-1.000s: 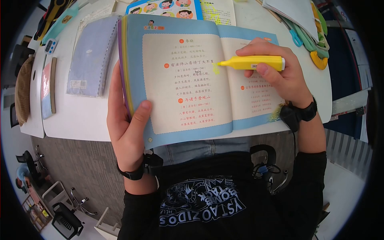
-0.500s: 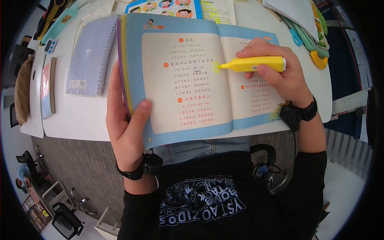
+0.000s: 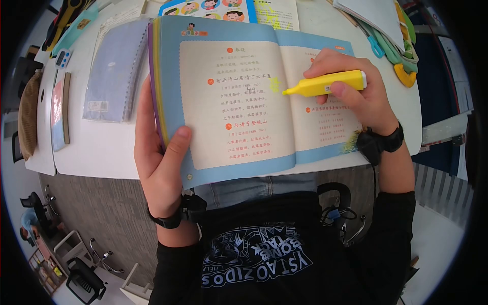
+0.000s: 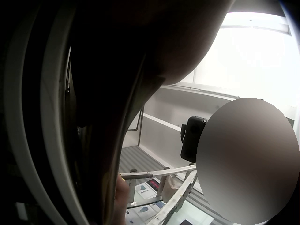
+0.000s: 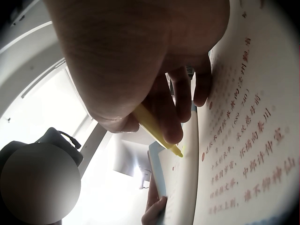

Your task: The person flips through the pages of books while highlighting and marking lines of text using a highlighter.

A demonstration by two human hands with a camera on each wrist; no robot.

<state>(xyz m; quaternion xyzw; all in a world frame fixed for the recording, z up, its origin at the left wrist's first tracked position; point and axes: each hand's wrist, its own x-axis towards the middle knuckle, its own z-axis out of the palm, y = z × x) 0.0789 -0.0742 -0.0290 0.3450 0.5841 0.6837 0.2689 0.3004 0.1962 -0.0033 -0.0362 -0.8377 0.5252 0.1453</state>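
An open book (image 3: 239, 114) with blue-bordered pages of printed Chinese text is held up over the front of the table. The left hand (image 3: 161, 150) grips its left edge, thumb on the front page and fingers behind, hidden. A yellow highlighter (image 3: 328, 84) lies in the grasp of the right hand (image 3: 368, 94), its tip pointing left, close over the page near the centre fold. Just left of that tip is a yellow mark (image 3: 274, 85) beside a line of text. In the right wrist view, the highlighter (image 5: 154, 127) is pinched between thumb and fingers.
A spiral notebook (image 3: 112, 71) in a clear cover lies on the white table (image 3: 76, 162) at left, near a small timer (image 3: 63, 58). Behind the book are a blue-edged picture sheet (image 3: 208, 7) and a marked page. Papers and blue scissors (image 3: 376, 48) lie at back right.
The highlighter tip has shifted slightly right and toward the person, off the yellow mark where it was before. The left hand and book have stayed nearly still.
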